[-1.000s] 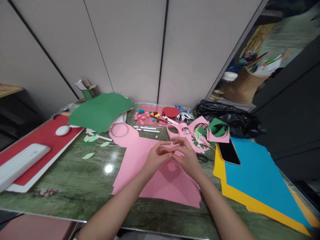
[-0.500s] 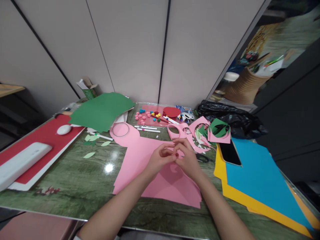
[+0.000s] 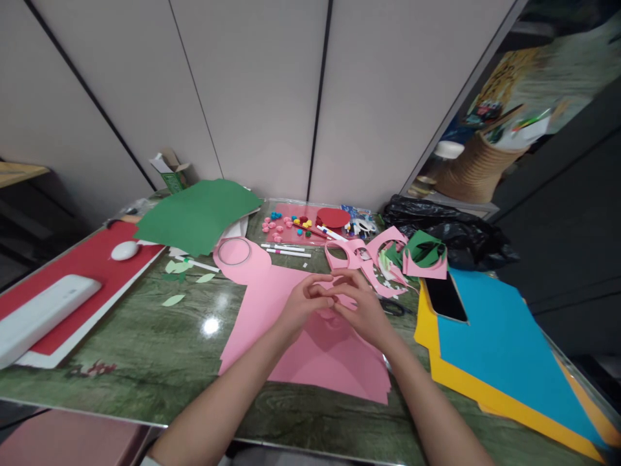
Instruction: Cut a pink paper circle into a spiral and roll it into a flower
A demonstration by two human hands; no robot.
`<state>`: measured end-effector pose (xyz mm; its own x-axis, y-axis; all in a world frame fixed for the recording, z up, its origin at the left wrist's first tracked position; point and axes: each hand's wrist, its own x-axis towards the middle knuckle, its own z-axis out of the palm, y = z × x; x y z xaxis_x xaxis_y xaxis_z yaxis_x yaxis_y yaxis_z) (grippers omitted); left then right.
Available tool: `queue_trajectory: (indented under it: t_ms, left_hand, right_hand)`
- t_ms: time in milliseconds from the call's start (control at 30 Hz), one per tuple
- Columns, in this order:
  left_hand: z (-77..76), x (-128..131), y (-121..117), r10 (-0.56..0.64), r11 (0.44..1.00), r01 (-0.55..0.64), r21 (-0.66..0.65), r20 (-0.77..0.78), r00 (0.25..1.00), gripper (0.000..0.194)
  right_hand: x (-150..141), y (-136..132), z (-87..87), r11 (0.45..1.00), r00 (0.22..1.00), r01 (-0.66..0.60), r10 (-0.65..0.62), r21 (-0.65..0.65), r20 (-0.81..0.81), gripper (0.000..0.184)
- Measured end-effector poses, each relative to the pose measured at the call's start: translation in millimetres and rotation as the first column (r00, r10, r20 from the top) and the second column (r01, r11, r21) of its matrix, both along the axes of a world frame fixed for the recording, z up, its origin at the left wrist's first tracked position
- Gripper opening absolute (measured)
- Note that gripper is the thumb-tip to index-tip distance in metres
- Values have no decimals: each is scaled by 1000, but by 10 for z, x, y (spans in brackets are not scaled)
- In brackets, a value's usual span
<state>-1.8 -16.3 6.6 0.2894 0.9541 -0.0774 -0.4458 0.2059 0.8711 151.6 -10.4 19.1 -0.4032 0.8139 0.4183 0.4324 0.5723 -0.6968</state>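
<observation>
Over the pink paper, the left hand and right hand are shifting their pinch, suggesting continued handling; what they are grasping, one cannot tell.

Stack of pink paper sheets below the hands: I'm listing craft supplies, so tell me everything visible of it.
The stack of pink paper sheets lies flat on the green wood-grained table. It looks plain, matte and roughly rectangular, with misaligned layers at the near corners. The left hand and right hand hide part of its far side; whether they touch it is unclear. A shadow darkens its middle. Rounded pink paper meets or overlaps its far left corner.
</observation>
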Motion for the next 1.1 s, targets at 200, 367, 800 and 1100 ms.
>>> queue_trajectory:
  t_ms: [200,367,800,1100]
  left_hand:
    - [31,39,3,39,999,-37,36,-66,997,34]
    - [31,75,-27,33,999,-33,-15,-5,999,36]
    - [-45,88,-35,-40,997,47,-64,104,994,39]
    - [-31,88,-27,-25,996,37,-80,149,988,39]
  right_hand:
    - [-7,29,-83,1000,1000,4,-4,11,0,29]
    - [-15,24,-97,991,988,133,-130,34,-80,18]
    - [-63,7,-72,991,984,136,-136,-12,-117,15]
    - [-50,-5,-55,992,988,127,-126,2,-86,11]
